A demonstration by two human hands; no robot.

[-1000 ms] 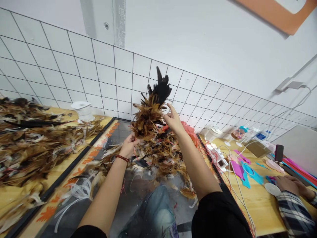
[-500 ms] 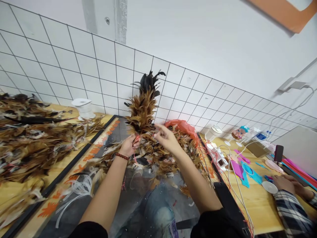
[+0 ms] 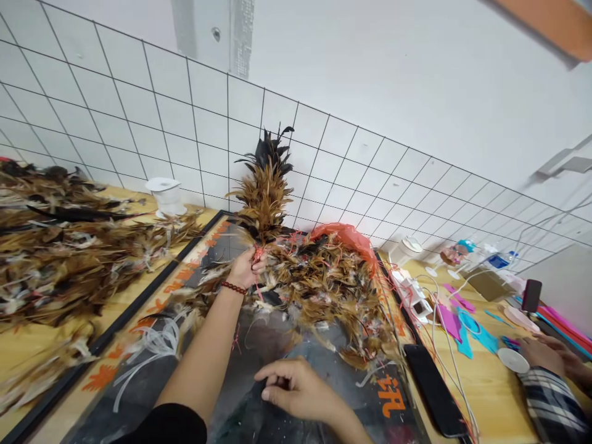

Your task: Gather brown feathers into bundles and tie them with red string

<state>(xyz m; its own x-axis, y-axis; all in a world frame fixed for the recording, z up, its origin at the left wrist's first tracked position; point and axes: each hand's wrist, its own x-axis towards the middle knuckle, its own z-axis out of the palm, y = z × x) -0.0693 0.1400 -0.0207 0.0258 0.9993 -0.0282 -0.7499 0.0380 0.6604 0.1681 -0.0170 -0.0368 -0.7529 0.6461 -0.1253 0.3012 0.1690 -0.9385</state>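
Observation:
My left hand (image 3: 247, 269), with a beaded bracelet at the wrist, is closed around the lower end of a feather duster (image 3: 263, 197). The duster stands upright, brown below and black at the tip, with pinkish-red string (image 3: 259, 253) bound at its base. My right hand (image 3: 296, 388) hovers over the dark board (image 3: 222, 382), low in the view. Its index finger is stretched out, the thumb is apart, and nothing shows between them. Just right of my left hand lies a heap of loose brown feathers (image 3: 319, 283).
More feathers (image 3: 92, 259) cover the left of the table. A white spool (image 3: 166, 196) stands by the wire grid. White ribbon strips (image 3: 160, 345), a red plastic bag (image 3: 345, 237), a black phone (image 3: 435, 388) and cables surround the board. A co-worker's hands (image 3: 543, 354) are at far right.
My right hand has dropped from beside the duster's base toward me, over the board. My left hand keeps its grip on the duster. The view has shifted slightly.

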